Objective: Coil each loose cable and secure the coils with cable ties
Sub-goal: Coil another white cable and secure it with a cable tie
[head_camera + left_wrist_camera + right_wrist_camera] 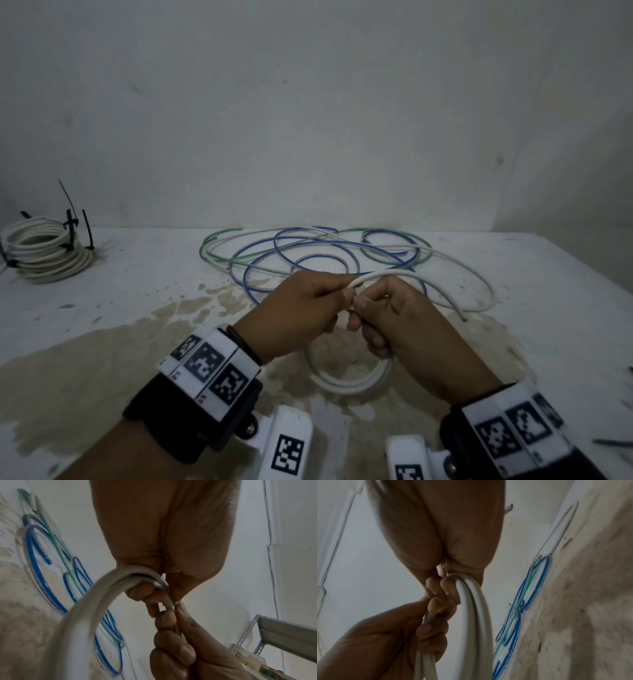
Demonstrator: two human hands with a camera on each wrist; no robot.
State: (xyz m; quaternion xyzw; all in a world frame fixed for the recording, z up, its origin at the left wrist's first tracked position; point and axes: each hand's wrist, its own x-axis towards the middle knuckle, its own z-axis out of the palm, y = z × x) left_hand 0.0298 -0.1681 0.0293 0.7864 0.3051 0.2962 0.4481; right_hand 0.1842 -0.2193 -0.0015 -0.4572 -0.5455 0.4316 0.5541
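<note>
Both hands meet over the middle of the stained table (102, 308). My left hand (342, 294) and right hand (359, 310) both grip a thick white cable (394, 273). A small coil of it (346, 385) hangs below them, and its free length curves away to the right (479, 301). In the left wrist view my left hand (163, 592) has fingers curled round the white loops (102, 595). In the right wrist view my right hand (443, 586) has the loops (471, 615) over its fingers. Loose blue (260, 270) and green cables (212, 240) lie tangled behind.
Two white coils (44, 253) bound with black cable ties (70, 222) are stacked at the far left by the wall. Loose black ties (613, 442) lie at the right edge. A metal shelf (283, 631) stands off to the side.
</note>
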